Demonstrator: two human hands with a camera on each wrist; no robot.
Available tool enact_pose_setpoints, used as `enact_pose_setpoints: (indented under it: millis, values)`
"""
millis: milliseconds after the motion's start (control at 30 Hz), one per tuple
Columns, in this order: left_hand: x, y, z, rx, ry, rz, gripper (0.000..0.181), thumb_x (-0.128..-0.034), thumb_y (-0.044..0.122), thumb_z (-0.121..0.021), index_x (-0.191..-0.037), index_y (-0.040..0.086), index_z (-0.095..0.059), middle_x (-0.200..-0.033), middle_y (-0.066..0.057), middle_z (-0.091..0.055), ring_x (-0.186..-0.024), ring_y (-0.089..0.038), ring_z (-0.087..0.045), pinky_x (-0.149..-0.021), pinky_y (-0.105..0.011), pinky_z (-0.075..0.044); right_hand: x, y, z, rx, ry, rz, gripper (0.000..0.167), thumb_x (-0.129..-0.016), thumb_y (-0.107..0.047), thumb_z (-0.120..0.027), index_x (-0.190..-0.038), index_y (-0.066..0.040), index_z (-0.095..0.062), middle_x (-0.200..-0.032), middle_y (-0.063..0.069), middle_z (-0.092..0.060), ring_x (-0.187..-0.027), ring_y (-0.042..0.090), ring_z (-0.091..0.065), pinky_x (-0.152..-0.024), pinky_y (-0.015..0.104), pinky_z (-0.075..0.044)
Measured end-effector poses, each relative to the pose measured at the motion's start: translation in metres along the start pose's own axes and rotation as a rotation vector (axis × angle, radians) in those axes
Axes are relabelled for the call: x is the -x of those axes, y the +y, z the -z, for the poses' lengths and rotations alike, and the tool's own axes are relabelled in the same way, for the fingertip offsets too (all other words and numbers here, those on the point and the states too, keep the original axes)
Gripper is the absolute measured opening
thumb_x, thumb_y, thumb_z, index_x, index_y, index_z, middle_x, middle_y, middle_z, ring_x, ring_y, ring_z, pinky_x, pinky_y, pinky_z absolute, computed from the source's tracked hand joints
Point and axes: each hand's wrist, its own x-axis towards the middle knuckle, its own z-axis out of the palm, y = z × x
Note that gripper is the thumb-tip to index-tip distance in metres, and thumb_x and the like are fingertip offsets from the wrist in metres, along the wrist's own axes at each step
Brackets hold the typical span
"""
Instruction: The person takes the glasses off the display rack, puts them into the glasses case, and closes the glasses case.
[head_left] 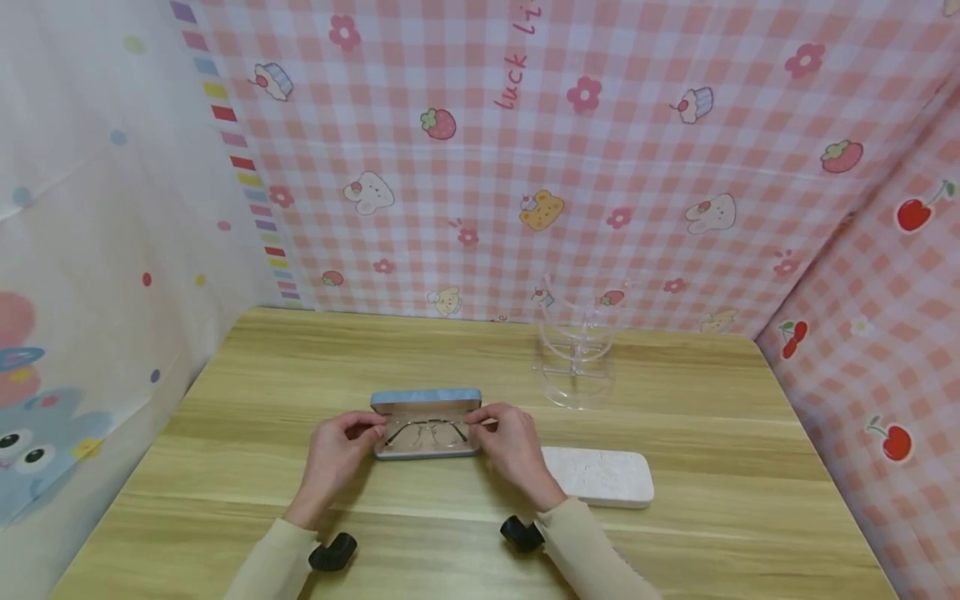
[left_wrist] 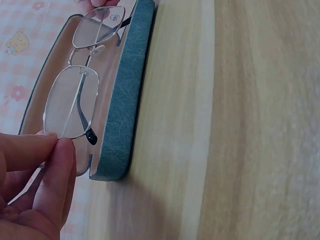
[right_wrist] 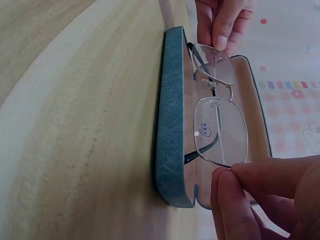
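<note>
A pair of thin metal-rimmed glasses (head_left: 429, 422) with its temples folded is at the mouth of an open blue glasses case (head_left: 426, 455). The case has a beige lining, and its lid stands raised at the back. My left hand (head_left: 333, 454) pinches the left outer edge of the glasses between thumb and fingers. At the opposite edge, my right hand (head_left: 513, 446) pinches the frame the same way. Both wrist views show the clear lenses (left_wrist: 70, 102) facing up, and a small printed mark (right_wrist: 205, 130) on one lens. Dark temple tips reach beneath the lenses.
A white marbled glasses case (head_left: 603, 477), closed, lies right of the blue one, partly behind my right forearm. Farther back stands a clear plastic display stand (head_left: 576, 367). The wooden table (head_left: 300, 358) meets patterned cloth walls at the back and sides.
</note>
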Motion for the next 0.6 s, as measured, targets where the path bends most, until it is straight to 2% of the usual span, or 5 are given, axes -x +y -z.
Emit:
enact_pose_setpoints:
  millis: [200, 467, 600]
  values:
    - [-0.0025, -0.0007, -0.0007, -0.076, 0.002, -0.007, 0.007, -0.0922, 0.005, -0.077, -0.099, 0.004, -0.08, -0.097, -0.009, -0.078, -0.085, -0.014, -0.065, -0.074, -0.023, -0.051, -0.0017, -0.0006, -0.0028, -0.005, 0.001, -0.03, 0.01, -0.086, 0.003, -0.072, -0.091, -0.002, -0.079, -0.091, 0.008, -0.075, -0.068, 0.006, -0.062, -0.054, 0.021, -0.047]
    - [-0.0062, -0.0029, -0.0018, -0.148, -0.006, -0.011, 0.008, -0.0905, 0.007, -0.078, -0.098, 0.006, -0.081, -0.096, -0.007, -0.078, -0.09, -0.021, -0.068, -0.081, -0.035, -0.052, -0.0027, 0.0029, -0.0039, 0.024, 0.004, -0.031, 0.012, -0.084, 0.003, -0.072, -0.093, -0.002, -0.079, -0.087, 0.004, -0.076, -0.078, 0.013, -0.069, -0.067, 0.026, -0.054]
    - [-0.0072, -0.0039, -0.0021, -0.187, -0.005, -0.022, 0.009, -0.0896, 0.007, -0.078, -0.098, 0.006, -0.082, -0.097, -0.008, -0.079, -0.095, -0.026, -0.07, -0.086, -0.043, -0.054, -0.0035, 0.0062, -0.0042, 0.04, 0.007, -0.016, 0.015, -0.084, 0.003, -0.071, -0.095, -0.003, -0.08, -0.087, 0.004, -0.076, -0.079, 0.014, -0.07, -0.07, 0.03, -0.056]
